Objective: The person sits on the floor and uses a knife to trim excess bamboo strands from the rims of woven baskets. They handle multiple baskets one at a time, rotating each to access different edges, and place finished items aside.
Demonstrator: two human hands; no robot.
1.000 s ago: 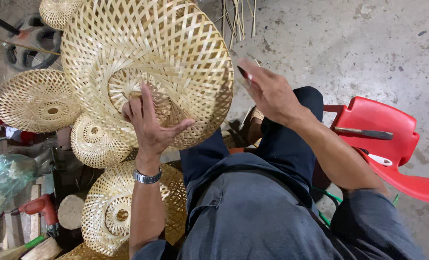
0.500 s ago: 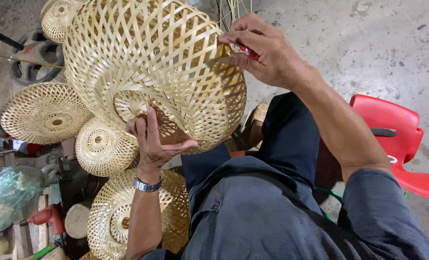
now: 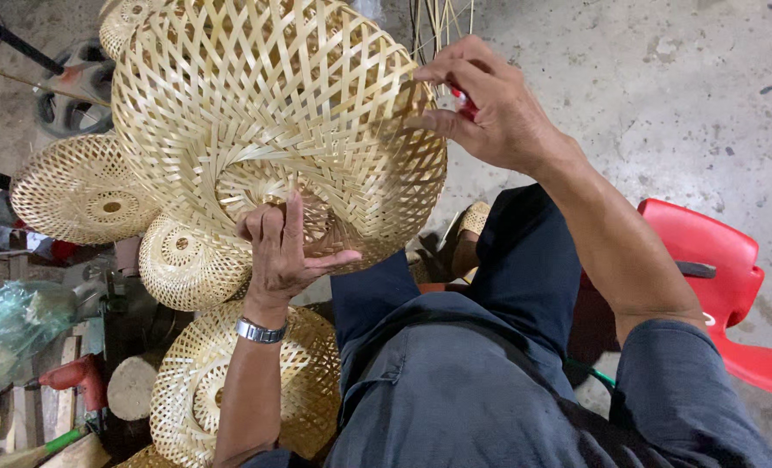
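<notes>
I hold up a large open-weave bamboo shade in front of me. My left hand, with a metal watch on the wrist, grips the woven ring at its narrow end from below. My right hand is at the shade's wide rim on the right, fingers pinched around a small red tool against the bamboo strips. Most of the tool is hidden inside my fingers.
Several finished woven bamboo shades lie stacked on the left and below my arm. A red plastic chair stands at the right. A red power drill, a green plastic bag and wood pieces sit lower left. Concrete floor beyond.
My right hand has risen from my knee to the shade's rim with the red tool. The shade has tipped up and nearer; my left hand keeps its hold on the ring.
</notes>
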